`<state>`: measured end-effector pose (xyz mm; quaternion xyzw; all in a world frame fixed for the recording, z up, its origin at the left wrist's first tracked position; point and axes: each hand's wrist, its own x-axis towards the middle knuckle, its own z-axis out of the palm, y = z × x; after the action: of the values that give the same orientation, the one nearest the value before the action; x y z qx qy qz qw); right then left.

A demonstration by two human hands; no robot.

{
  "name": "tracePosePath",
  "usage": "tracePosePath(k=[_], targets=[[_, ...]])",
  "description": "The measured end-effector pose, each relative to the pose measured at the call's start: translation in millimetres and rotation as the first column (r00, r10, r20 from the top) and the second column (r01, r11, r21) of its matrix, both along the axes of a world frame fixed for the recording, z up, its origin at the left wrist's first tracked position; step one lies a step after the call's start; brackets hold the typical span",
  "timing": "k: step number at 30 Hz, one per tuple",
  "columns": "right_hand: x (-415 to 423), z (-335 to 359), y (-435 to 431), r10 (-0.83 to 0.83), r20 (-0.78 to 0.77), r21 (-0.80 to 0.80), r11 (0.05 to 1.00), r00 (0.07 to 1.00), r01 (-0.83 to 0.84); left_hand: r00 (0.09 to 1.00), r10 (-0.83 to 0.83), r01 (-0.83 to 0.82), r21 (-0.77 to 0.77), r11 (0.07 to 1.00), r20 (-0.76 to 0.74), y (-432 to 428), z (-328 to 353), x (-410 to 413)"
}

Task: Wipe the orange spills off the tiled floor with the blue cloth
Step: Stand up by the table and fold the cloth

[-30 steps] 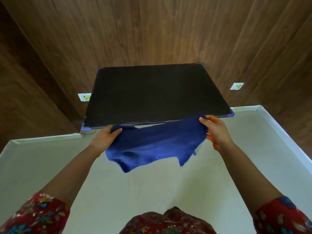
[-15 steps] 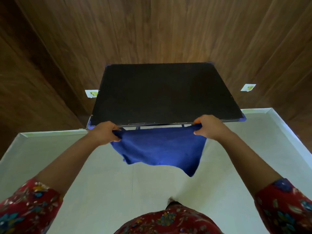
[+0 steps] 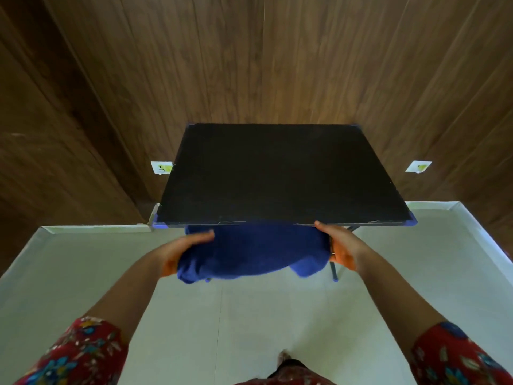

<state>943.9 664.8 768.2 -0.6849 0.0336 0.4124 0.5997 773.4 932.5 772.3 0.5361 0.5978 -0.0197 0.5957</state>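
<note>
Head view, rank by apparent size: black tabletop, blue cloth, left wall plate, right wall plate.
1. black tabletop
2. blue cloth, bunched up and nearer the camera, yet clearly smaller in frame
3. left wall plate and right wall plate: they look alike, so no ranking between them

1. Dark wood-panelled walls (image 3: 277,65) are seen on three sides.
2. A black-topped table (image 3: 277,176) is set by the back wall.
3. One white wall plate (image 3: 161,167) is fixed left of it, a second wall plate (image 3: 418,166) to its right.
4. The pale tiled floor (image 3: 83,273) is edged by white skirting (image 3: 97,228).
</note>
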Motion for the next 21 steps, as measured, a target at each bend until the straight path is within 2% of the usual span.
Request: tracePosePath(k=[1,2,3,5,7,9,10,12,14,15,16,17,18,19,20,21], targets=[[2,-6,-1,-0.027,0.016,-0.013,1.0,1.0,0.027,0.975,-0.217,0.221,-0.103,0.97,0.04,6,-4,-7],[4,-8,-2,-0.042,0.031,-0.011,0.999,0.999,0.043,0.928,-0.363,0.372,-0.16,0.914,0.084,14,-9,-14],[6,-10,-4,-0.037,0.033,-0.007,0.999,0.999,0.037,0.901,-0.423,0.434,-0.174,0.884,0.1,25,-10,-19],[8,-11,-5,0.023,0.056,-0.066,0.998,0.998,-0.02,0.924,-0.369,0.38,-0.132,0.915,0.104,39,-13,-16],[6,-16,-3,0.1,0.122,-0.217,0.974,0.987,-0.072,0.951,-0.265,0.272,-0.027,0.962,0.16,40,-13,-6],[0,-18,0,0.131,0.219,-0.334,0.941,0.967,-0.051,0.944,-0.249,0.227,0.119,0.967,0.217,42,-17,2],[-2,-18,1,0.137,0.301,-0.383,0.924,0.944,-0.012,0.934,-0.26,0.208,0.219,0.953,0.244,45,-22,5],[-1,-14,5,0.161,0.443,-0.402,0.915,0.882,0.035,0.909,-0.348,0.216,0.452,0.866,0.231,42,-16,6],[-1,-1,6,0.259,0.448,-0.365,0.927,0.856,-0.09,0.828,-0.5,0.288,0.572,0.768,0.255,36,-8,7],[-2,7,4,0.366,0.422,-0.372,0.904,0.829,-0.209,0.783,-0.573,0.367,0.564,0.74,0.243,32,-2,8],[-2,13,2,0.521,0.396,-0.436,0.831,0.756,-0.344,0.73,-0.661,0.48,0.56,0.675,0.171,31,3,8],[-4,19,1,0.674,0.372,-0.543,0.716,0.639,-0.439,0.646,-0.763,0.622,0.571,0.536,0.013,31,8,8],[-5,21,0,0.793,0.344,-0.67,0.583,0.503,-0.461,0.537,-0.817,0.747,0.569,0.344,-0.21,32,9,8],[-5,21,0,0.856,0.321,-0.77,0.485,0.404,-0.415,0.432,-0.805,0.821,0.546,0.165,-0.407,34,9,10],[-4,22,1,0.875,0.325,-0.82,0.45,0.358,-0.355,0.358,-0.763,0.858,0.513,0.042,-0.537,33,10,11],[-2,25,1,0.868,0.34,-0.836,0.456,0.363,-0.307,0.315,-0.721,0.883,0.469,-0.017,-0.617,34,11,11]])
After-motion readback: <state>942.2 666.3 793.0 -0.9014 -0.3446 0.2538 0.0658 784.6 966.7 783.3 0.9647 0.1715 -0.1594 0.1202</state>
